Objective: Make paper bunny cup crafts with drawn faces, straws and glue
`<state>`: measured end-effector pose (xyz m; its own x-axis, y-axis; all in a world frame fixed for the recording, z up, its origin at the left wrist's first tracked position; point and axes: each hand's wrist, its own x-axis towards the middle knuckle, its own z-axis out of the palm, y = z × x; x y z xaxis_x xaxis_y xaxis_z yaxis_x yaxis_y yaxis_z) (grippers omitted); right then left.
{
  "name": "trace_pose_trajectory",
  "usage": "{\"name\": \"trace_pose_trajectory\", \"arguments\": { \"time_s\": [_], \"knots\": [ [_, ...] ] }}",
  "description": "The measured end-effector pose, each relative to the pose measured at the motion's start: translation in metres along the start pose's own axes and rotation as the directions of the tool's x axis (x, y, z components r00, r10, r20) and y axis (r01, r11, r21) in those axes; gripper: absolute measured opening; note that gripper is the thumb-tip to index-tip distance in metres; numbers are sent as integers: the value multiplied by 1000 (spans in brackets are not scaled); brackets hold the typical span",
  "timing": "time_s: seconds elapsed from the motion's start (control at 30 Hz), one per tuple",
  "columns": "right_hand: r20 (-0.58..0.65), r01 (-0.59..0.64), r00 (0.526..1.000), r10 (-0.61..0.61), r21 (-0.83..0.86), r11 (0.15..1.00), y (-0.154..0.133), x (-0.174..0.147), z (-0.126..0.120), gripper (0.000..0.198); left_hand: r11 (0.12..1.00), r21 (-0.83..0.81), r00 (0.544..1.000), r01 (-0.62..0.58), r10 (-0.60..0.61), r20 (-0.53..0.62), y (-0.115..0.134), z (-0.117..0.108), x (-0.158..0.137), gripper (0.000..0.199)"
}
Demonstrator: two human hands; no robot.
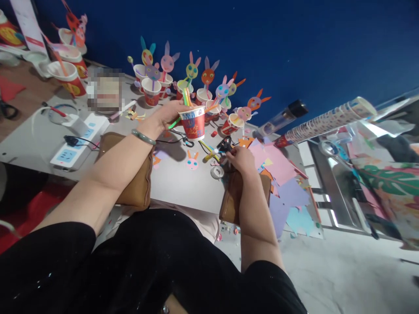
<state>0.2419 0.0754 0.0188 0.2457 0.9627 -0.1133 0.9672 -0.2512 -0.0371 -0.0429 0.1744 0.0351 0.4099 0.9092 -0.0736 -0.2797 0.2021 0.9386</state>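
Over the table, my left hand (167,115) grips a red paper cup (194,125) with a white rim. Yellow, orange and green strips (187,97) rise at the cup's far side, by my fingers. A green bangle (143,137) circles my left wrist. Lower and to the right, my right hand (241,159) has its fingers pinched together beside a small black object (224,144); what they hold is too small to tell. A roll of tape (217,172) lies just left of that hand. A pink paper rabbit face (192,161) with orange ears lies flat on the tabletop.
Several cups with paper rabbit faces (167,63) line the back. A long stack of paper cups (330,120) leans right of coloured paper sheets (278,163). Brown cushions (134,185) sit along the front edge. A white power strip (80,141) with cables lies left.
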Motion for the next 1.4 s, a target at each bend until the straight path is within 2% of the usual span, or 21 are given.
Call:
{"name": "trace_pose_trajectory", "arguments": {
  "time_s": [0.07, 0.1, 0.17, 0.2, 0.27, 0.4, 0.47, 0.6, 0.7, 0.77, 0.9, 0.97, 1.07, 1.17, 1.27, 1.33, 1.4],
  "knots": [
    [-66, 28, 998, -20, 122, 992, 1, -14, -8, 22, 1000, 0, 999, 28, -28, -28, -4, -5, 4, 17],
    [-65, 87, 995, -75, 204, 975, 0, -23, -10, 21, 999, 0, 998, 39, -39, -42, -6, -9, 7, 19],
    [30, 198, 975, -219, 322, 926, -6, -43, -11, 21, 998, 18, 996, 61, -59, -70, -9, -17, 13, 20],
    [105, 231, 955, -278, 328, 916, -11, -51, -8, 19, 997, 33, 995, 70, -67, -79, -11, -20, 16, 19],
    [203, 253, 932, -300, 225, 941, -23, -65, 3, 16, 996, 60, 994, 72, -67, -85, -13, -26, 18, 20],
    [259, 218, 942, -216, 21, 976, -38, -73, 21, 21, 993, 114, 997, 27, -18, -79, -12, -25, 13, 24],
    [242, 199, 949, -202, 36, 979, -36, -69, 20, 27, 990, 143, 998, 10, 0, -70, -8, -22, 9, 23],
    [104, 153, 979, -173, 174, 973, -18, -50, 5, 30, 987, 157, 995, 24, -9, -95, -5, -16, 5, 13],
    [93, 175, 975, -201, 234, 956, -5, -30, -3, 35, 990, 135, 994, 38, -24, -106, -6, -15, 6, 10],
    [102, 184, 973, -205, 185, 965, 1, -17, -7, 38, 991, 123, 996, 44, -34, -86, -8, -14, 6, 10],
    [-6, 130, 991, -130, -72, 989, 3, 7, -9, 39, 988, 137, 997, 67, -61, -44, -12, -8, 5, 10],
    [11, 112, 994, -112, -173, 978, -1, 18, -7, 41, 986, 143, 996, 82, -78, -35, -14, -4, 4, 10],
    [66, 100, 994, -86, -259, 961, -7, 31, 0, 41, 984, 151, 996, 90, -87, -24, -18, 1, 3, 9],
    [52, 90, 996, -78, -280, 956, -6, 35, 6, 40, 979, 173, 995, 104, -103, -16, -19, 4, 1, 12],
    [-15, 126, 991, -132, -206, 970, 2, 31, 5, 46, 969, 203, 990, 139, -139, -11, -18, 6, 0, 11],
    [3, 249, 968, -250, -65, 966, 6, 28, 2, 50, 965, 213, 989, 149, -150, -14, -16, 6, 0, 7],
    [79, 374, 919, -387, 143, 916, 6, 24, 2, 52, 965, 218, 990, 143, -143, -15, -15, 6, 0, 6]
  ]
}}
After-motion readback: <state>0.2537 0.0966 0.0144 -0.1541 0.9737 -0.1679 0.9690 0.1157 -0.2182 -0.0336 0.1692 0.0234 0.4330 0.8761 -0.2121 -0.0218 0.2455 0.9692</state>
